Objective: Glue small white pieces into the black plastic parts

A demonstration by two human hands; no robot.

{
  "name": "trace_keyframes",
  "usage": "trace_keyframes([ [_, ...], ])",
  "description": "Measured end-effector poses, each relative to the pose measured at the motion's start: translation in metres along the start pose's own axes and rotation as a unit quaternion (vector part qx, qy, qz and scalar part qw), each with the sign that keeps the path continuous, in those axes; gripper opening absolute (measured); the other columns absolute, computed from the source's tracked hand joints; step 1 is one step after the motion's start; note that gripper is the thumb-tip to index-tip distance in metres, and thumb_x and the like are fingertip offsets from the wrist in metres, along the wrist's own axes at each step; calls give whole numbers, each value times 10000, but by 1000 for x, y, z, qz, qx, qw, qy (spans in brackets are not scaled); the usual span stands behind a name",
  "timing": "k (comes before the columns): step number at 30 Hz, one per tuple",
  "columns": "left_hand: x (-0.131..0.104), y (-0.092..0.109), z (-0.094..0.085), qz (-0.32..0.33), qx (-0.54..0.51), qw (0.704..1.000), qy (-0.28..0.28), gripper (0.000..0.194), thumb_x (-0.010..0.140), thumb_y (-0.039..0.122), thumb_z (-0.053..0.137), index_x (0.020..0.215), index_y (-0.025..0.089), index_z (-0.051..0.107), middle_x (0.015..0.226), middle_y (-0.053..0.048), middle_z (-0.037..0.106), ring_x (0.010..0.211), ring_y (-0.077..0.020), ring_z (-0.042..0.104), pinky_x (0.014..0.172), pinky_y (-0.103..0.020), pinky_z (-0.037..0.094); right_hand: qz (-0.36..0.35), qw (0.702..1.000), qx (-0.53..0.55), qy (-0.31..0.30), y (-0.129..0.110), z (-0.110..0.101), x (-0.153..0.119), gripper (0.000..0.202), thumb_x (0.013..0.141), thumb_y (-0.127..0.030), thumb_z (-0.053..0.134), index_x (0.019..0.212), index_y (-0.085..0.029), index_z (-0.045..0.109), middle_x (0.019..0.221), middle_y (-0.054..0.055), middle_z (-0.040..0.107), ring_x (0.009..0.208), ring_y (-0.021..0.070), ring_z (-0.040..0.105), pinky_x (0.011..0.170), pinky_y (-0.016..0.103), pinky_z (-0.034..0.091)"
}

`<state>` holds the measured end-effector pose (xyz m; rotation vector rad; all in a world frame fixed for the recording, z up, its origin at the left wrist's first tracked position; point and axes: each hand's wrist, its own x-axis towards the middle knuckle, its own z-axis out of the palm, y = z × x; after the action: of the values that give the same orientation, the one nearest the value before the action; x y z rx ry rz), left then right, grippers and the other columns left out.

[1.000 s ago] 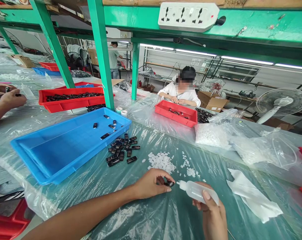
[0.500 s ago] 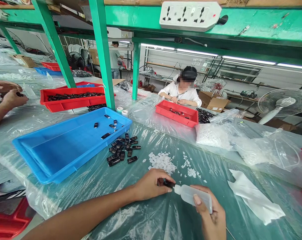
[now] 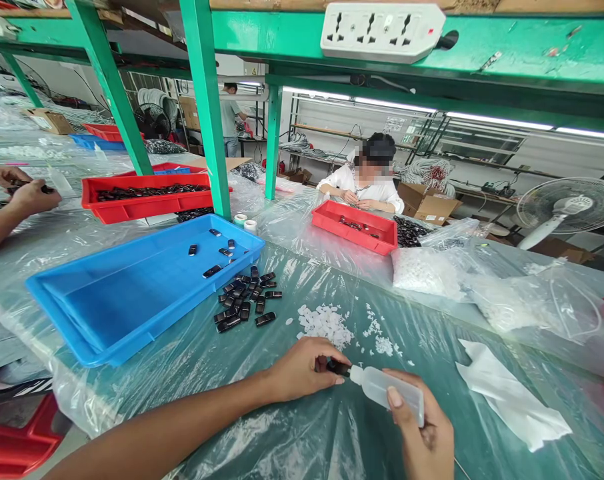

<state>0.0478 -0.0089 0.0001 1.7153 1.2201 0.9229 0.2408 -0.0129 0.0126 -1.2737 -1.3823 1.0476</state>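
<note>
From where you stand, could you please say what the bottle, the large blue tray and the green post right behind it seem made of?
Bottle: probably soft plastic, satin, its wall cloudy and translucent.
Large blue tray: likely moulded plastic, smooth and slightly glossy, evenly coloured with rounded corners.
Green post: perhaps metal under glossy paint, judging by straight edges and highlights; the coating leaves this open.

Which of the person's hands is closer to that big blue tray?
Left. The left hand, holding a small black part, is to the right of the blue tray and nearer the camera; the right hand, holding a squeeze bottle, is farther right.
</note>
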Motion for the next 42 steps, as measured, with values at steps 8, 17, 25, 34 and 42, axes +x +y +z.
trace_keyframes([
  [8,1,-3,0,19,34,999,-2,218,798,270,618,1013,250,650,911,-7,601,748,-108,532,596,-174,408,0,1000,-8,-15,1,-1,0,409,779,-569,564,893,-176,551,759,4,548,676,140,475,590,198,359],
  [17,-2,-7,3,33,58,998,2,231,807,242,603,1035,259,631,936,-5,597,761,-107,538,612,-173,410,-28,999,-32,4,8,0,-2,427,759,-553,597,943,-171,549,871,40,582,773,168,506,610,199,382],
  [25,1,-3,1,17,19,1000,0,222,793,258,617,1010,234,653,914,-23,606,746,-118,539,621,-186,425,-7,1000,-13,-11,4,-3,1,394,767,-559,580,866,-179,563,750,15,555,669,150,471,561,209,349],
  [34,1,-6,2,-2,-45,999,-6,278,778,335,639,1025,206,653,961,-47,606,753,-130,557,641,-204,454,-39,999,4,21,5,-2,1,372,763,-519,605,883,-169,568,814,26,576,736,158,493,591,205,366],
  [42,1,-1,1,3,-4,1000,-1,256,776,301,642,1012,202,658,919,-44,608,731,-125,543,613,-195,431,-99,993,-55,16,15,-4,-2,360,759,-493,627,905,-167,585,890,43,594,793,169,533,647,202,399],
])
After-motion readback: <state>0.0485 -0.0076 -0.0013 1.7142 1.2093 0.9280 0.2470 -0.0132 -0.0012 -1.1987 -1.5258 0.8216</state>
